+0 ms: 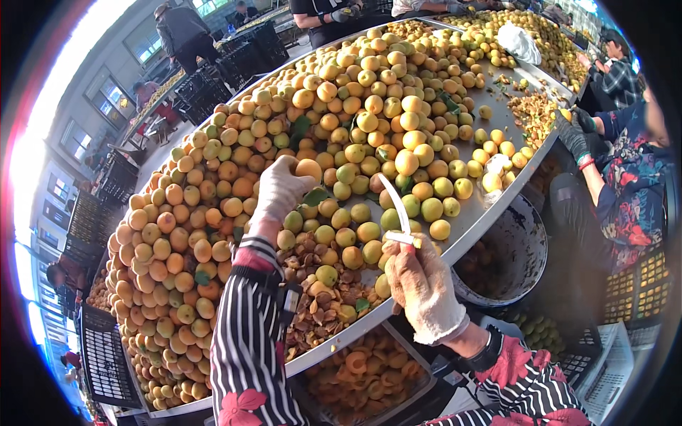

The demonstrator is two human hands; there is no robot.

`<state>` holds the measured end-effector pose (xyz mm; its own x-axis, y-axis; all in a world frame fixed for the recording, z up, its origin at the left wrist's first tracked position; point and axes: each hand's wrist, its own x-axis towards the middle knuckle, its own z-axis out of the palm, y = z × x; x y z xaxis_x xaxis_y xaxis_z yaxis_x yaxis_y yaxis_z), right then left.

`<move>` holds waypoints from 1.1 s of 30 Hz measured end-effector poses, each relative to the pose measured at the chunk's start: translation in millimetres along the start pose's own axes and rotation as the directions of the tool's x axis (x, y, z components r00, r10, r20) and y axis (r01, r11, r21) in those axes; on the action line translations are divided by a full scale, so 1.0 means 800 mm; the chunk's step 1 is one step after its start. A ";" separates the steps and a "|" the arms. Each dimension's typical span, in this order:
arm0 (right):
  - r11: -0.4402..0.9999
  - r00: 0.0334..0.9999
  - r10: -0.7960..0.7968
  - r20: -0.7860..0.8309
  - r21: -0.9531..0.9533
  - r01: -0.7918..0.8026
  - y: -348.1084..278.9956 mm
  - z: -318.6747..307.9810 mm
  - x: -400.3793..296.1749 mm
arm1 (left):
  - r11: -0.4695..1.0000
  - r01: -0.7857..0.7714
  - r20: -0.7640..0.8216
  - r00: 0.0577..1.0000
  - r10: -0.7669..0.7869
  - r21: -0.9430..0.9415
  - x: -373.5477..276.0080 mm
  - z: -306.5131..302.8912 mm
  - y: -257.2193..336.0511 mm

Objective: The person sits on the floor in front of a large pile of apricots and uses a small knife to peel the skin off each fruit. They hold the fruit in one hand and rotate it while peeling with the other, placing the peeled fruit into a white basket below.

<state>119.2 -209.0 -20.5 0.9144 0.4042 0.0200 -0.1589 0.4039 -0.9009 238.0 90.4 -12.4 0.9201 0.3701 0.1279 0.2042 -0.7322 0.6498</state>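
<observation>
My left hand (282, 186), in a pale striped work glove, has its thumb and fingers around an apricot (308, 170) over the big heap of apricots (234, 154). My right hand (421, 282), in a stained glove, grips a curved, narrow-bladed knife (395, 199), its blade pointing up and left above the fruit. Between my arms, a pile of apricot pits and scraps (314, 309) lies at the metal table's edge (351, 330). Under that edge stands a bin of split apricots (367, 373). Green leaves (315, 197) lie among the fruit.
A dirty bucket (535, 255) stands below the table at right. There a co-worker's gloved hands (573, 133) work beside another scrap pile (533, 114). A white plastic bag (519, 42) lies farther back. Black crates (106, 357) stand at left. Other people stand or sit around the tables.
</observation>
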 end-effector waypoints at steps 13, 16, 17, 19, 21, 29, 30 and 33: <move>0.999 0.945 -0.053 0.321 0.020 0.049 -0.021 0.037 -0.079 | -0.070 0.105 0.103 0.994 0.025 -0.992 -0.356 -0.047 0.055; 0.992 0.933 0.012 0.359 -0.118 0.033 -0.029 0.049 -0.130 | -0.211 0.105 0.114 0.993 -0.028 -0.972 -0.412 -0.046 0.071; 0.975 0.931 0.003 0.364 -0.207 0.078 -0.031 0.052 -0.145 | -0.244 0.137 0.148 0.989 -0.027 -0.960 -0.426 -0.047 0.073; 0.964 0.921 -0.078 0.381 -0.205 0.167 -0.021 0.059 -0.170 | -0.061 0.067 0.076 0.986 -0.150 -0.996 -0.456 -0.048 0.092; 0.944 0.916 -0.075 0.395 -0.268 0.194 -0.023 0.057 -0.186 | -0.045 0.061 0.066 0.989 -0.134 -0.997 -0.474 -0.048 0.107; 0.856 0.887 -0.096 0.451 -0.418 0.305 -0.053 0.061 -0.225 | -0.056 0.036 0.044 0.989 -0.138 -0.998 -0.523 -0.043 0.134; 0.851 0.883 -0.100 0.458 -0.421 0.315 -0.054 0.062 -0.228 | -0.048 0.034 0.041 0.987 -0.158 -0.998 -0.527 -0.043 0.139; 0.815 0.879 -0.110 0.463 -0.464 0.346 -0.053 0.064 -0.235 | -0.030 0.038 0.043 0.979 -0.201 -0.999 -0.536 -0.049 0.146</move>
<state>-65.1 -260.5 36.2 0.6491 0.6913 0.3174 0.3597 0.0887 -0.9288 -145.7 -131.5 38.2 0.8740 0.4844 -0.0374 -0.3052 0.6074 0.7335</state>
